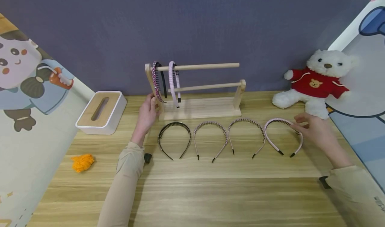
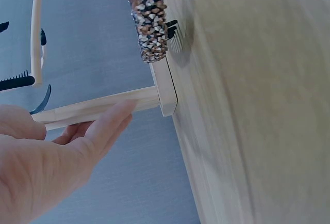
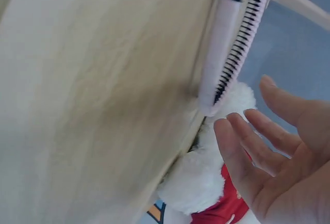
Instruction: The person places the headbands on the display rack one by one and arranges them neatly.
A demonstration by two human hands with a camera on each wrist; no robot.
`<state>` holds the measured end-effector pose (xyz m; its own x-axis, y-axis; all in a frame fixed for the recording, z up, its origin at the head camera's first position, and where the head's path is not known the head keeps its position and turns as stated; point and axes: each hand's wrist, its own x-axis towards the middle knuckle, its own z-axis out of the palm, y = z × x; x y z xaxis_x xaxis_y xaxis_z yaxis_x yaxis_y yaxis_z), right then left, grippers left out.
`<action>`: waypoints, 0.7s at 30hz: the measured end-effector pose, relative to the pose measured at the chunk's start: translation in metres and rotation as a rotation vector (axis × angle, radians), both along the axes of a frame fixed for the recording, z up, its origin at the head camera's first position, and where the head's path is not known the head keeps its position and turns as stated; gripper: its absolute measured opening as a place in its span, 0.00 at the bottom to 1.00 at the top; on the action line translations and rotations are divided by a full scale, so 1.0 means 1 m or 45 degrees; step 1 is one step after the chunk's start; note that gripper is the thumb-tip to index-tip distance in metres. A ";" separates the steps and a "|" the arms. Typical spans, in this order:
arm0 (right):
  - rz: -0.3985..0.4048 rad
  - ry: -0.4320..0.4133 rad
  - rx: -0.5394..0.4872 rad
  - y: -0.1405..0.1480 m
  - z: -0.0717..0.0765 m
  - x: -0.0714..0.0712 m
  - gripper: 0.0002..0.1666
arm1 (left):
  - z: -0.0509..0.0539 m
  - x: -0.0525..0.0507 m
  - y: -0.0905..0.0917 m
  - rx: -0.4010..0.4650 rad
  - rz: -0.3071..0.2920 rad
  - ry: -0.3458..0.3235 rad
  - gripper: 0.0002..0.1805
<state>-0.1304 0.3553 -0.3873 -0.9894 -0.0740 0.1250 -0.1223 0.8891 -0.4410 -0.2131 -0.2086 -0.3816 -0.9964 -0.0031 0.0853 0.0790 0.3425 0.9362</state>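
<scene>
My left hand [image 1: 147, 110] holds the left upright [image 2: 93, 108] of a wooden headband rack [image 1: 204, 108], its thumb and fingers on either side of the post. Two headbands hang at the rack's left end: a jewelled pink-and-black one [image 1: 154, 81] and a pale pink wrapped one [image 1: 171, 80]. On the table in front lie a black headband [image 1: 160, 135] and two thin pinkish toothed ones, one [image 1: 210, 122] left of the other [image 1: 246, 120]. At the row's right end is a pale pink headband [image 3: 210, 79]. Beside it my right hand [image 3: 289, 157] has its fingers spread, gripping nothing.
A white teddy bear in a red sweater [image 1: 314, 83] sits at the back right against the wall. To the left stand a tissue box [image 1: 100, 113] with a wooden lid and an orange yarn-like clump [image 1: 82, 162]. A dark panel [image 1: 192, 29] rises behind the rack.
</scene>
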 end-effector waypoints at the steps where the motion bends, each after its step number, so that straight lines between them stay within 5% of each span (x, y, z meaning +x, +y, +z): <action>1: -0.002 -0.009 0.006 0.002 -0.002 0.000 0.22 | 0.000 0.000 0.000 0.004 -0.002 -0.002 0.29; 21: 0.025 -0.202 0.083 0.012 -0.011 -0.005 0.22 | 0.000 0.000 0.000 0.009 -0.014 0.008 0.29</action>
